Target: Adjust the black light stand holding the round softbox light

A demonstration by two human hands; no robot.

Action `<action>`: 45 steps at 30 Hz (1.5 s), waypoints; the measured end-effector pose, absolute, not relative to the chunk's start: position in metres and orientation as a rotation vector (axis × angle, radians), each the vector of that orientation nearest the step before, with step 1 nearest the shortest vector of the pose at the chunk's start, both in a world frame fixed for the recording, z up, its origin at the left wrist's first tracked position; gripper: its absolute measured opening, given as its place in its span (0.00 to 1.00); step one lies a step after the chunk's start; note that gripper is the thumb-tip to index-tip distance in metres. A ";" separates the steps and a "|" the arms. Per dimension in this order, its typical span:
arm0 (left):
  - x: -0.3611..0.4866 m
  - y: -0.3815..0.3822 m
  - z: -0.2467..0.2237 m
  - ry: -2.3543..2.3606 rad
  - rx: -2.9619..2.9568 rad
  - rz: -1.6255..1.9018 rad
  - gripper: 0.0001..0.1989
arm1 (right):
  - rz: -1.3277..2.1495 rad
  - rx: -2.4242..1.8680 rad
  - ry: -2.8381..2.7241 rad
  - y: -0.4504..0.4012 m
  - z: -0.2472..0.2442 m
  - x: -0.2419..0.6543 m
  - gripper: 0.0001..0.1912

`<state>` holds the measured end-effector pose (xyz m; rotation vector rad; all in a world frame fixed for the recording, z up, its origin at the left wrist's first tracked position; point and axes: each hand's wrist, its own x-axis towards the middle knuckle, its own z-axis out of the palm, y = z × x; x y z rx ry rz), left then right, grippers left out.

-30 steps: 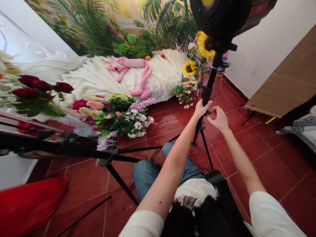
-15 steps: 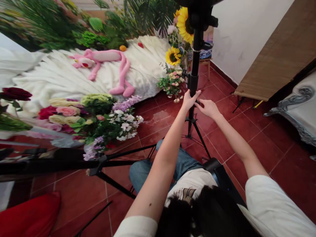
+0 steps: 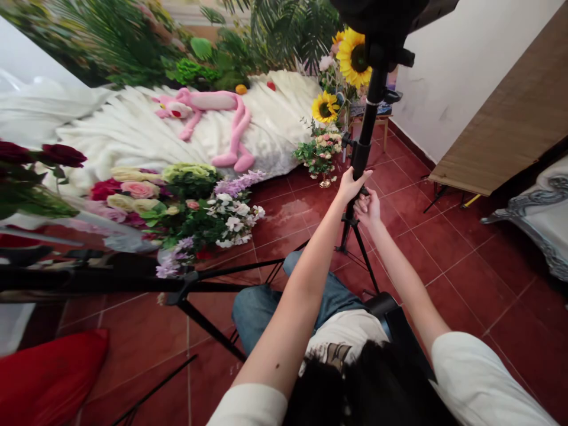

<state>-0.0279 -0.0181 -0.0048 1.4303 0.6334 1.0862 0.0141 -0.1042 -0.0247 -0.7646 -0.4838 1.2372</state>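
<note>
A black light stand (image 3: 371, 115) rises before me, its pole slightly tilted and a dark bulky fixture (image 3: 381, 21) on top. My left hand (image 3: 351, 186) is wrapped round the pole, thumb stretched across its front. Just below and to the right, my right hand (image 3: 369, 210) has its fingers curled at a small black knob (image 3: 364, 191) on the pole. The fingertips partly hide that knob. Lower down, the stand's legs (image 3: 364, 251) spread over the tiled floor.
Another black tripod (image 3: 186, 287) lies across the left, close to my knees. Beyond it are artificial flowers (image 3: 213, 207) and a white draped platform (image 3: 146, 139) bearing a pink plush toy (image 3: 217, 102). Sunflowers (image 3: 326, 107) stand behind the pole. A brown board (image 3: 497, 112) leans at right.
My right hand has turned, its fingers now curled at the knob beneath my left hand. The pole leans more, its top tilted to the right. The view has shifted slightly.
</note>
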 end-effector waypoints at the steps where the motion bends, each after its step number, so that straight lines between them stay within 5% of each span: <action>1: -0.028 -0.018 -0.005 0.639 1.431 1.085 0.18 | 1.222 -0.699 -0.426 -0.103 -0.025 0.009 0.23; 11: -0.029 -0.018 -0.003 0.686 1.481 1.088 0.17 | 1.258 -0.187 -0.052 -0.106 -0.021 -0.007 0.18; 21: -0.048 -0.024 -0.025 0.607 1.543 1.044 0.16 | 1.270 -0.379 -0.101 -0.113 -0.011 0.000 0.19; 26: -0.146 -0.025 -0.054 0.703 1.573 0.778 0.16 | 1.060 -0.784 -0.207 -0.108 -0.025 -0.004 0.22; 32: -0.326 -0.028 -0.072 1.218 1.552 0.988 0.14 | 0.949 -1.042 -0.417 -0.097 -0.058 -0.060 0.20; 38: -0.476 -0.056 -0.039 2.012 1.294 1.373 0.19 | 1.129 -1.129 -0.696 -0.076 -0.054 -0.156 0.21; 45: -0.535 -0.095 0.006 2.502 1.152 1.400 0.25 | 1.312 -1.124 -1.208 -0.043 -0.025 -0.283 0.26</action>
